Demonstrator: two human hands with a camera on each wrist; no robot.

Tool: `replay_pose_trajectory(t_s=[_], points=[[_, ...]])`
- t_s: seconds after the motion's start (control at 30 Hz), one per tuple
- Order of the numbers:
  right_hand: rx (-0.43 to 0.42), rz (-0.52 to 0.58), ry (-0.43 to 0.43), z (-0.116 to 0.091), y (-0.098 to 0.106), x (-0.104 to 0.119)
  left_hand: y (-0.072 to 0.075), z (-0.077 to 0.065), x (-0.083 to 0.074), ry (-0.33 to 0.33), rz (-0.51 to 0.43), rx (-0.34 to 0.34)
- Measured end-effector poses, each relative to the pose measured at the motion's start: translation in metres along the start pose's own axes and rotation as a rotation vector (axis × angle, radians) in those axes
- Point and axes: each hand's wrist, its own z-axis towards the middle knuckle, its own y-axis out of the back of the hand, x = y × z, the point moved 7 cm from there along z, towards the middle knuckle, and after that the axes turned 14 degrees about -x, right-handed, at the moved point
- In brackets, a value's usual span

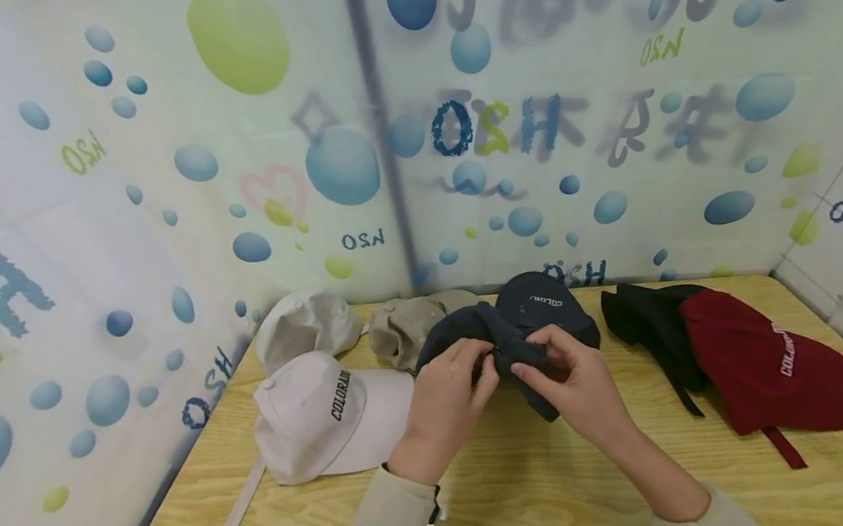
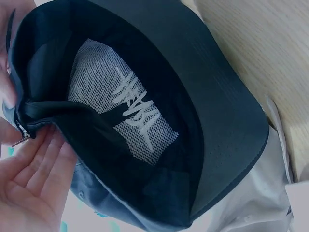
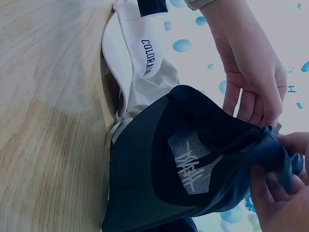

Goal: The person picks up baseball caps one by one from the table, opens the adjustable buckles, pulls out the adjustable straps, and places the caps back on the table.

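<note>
Both hands hold a dark navy baseball cap (image 1: 464,324) above the table, with the back strap turned toward the person. My left hand (image 1: 443,399) pinches the strap edge near a small metal buckle (image 2: 23,137). On the other side, my right hand (image 1: 581,380) grips the strap end and folded fabric between thumb and fingers. Looking into the cap from the left wrist view, I see mesh lining (image 2: 120,101) with pale stitching and the dark brim (image 2: 227,106) beyond it. Fingers partly cover the buckle, so how the strap runs through it cannot be told.
At left on the wooden table (image 1: 488,508) lie a white COLORADO cap (image 1: 303,424) and another white cap (image 1: 307,327). A beige cap (image 1: 393,332) and a navy lettered cap (image 1: 545,302) sit behind the hands. Black (image 1: 653,326) and dark red (image 1: 761,359) caps lie right.
</note>
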Motion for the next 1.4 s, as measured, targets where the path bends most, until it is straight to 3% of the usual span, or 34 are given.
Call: replay_pose_trajectory(t_s=[0.3, 0.37, 0.57, 0.67, 1.03, 1.4], points=[[-0.017, 0.010, 0.038, 0.000, 0.001, 0.003, 0.000, 0.000, 0.004, 0.068, -0.082, 0.017], [-0.054, -0.043, 0.131, 0.000, 0.003, 0.009, 0.001, 0.000, 0.005, 0.085, -0.101, 0.021], [-0.199, -0.370, 0.602, -0.008, 0.003, 0.038, 0.001, 0.001, 0.006, 0.118, -0.135, 0.024], [-0.212, -0.431, 0.683, -0.010, 0.002, 0.043, 0.002, 0.001, 0.007, 0.133, -0.147, 0.021], [-0.196, -0.533, 0.557, -0.010, -0.004, 0.040, 0.004, 0.002, 0.006, 0.141, -0.182, -0.007], [-0.154, -0.387, 0.365, -0.003, -0.006, 0.030, 0.005, -0.003, -0.002, 0.088, -0.212, -0.013]])
